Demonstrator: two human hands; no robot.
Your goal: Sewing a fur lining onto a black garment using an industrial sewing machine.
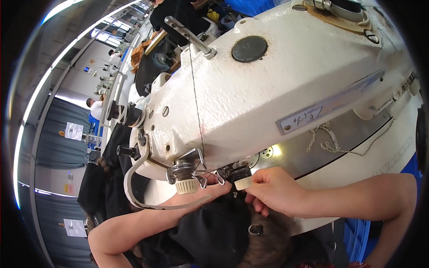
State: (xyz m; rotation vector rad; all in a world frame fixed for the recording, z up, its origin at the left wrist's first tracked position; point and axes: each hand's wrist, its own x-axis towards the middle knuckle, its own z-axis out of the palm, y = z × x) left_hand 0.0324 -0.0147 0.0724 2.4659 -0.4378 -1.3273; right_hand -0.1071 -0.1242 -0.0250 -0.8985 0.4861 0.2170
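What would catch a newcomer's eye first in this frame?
The big white sewing machine head fills the upper middle, with a dark thread running down its front. Just below it, the right hand and left hand meet on black fabric at the needle area, beside two cream ribbed knobs.

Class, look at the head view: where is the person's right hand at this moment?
The right hand sits right of centre in the lower half, under the white sewing machine head, fingers at a small cream knob just above the black fabric.
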